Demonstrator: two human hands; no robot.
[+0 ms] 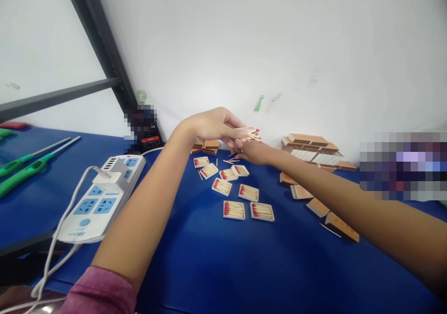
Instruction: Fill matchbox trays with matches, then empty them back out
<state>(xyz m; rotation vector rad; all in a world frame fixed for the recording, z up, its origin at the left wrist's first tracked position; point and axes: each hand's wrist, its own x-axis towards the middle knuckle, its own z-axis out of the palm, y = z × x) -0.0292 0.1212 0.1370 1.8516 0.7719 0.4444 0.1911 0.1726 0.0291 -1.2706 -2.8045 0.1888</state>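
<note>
My left hand is raised over the far part of the table, its fingers closed round a small open matchbox tray full of red-tipped matches, which tilts to the right. Below it, my right hand is low at the table with its fingertips pinched together at a match, close to several loose matches. The tray and left hand partly hide the right fingers. Several filled matchbox trays lie on the blue table between my forearms, matches facing up.
Stacked matchboxes stand against the wall at right, with orange sleeves and one loose match nearer me. More boxes lie behind my left hand. At left are a power strip, a phone and green-handled tools.
</note>
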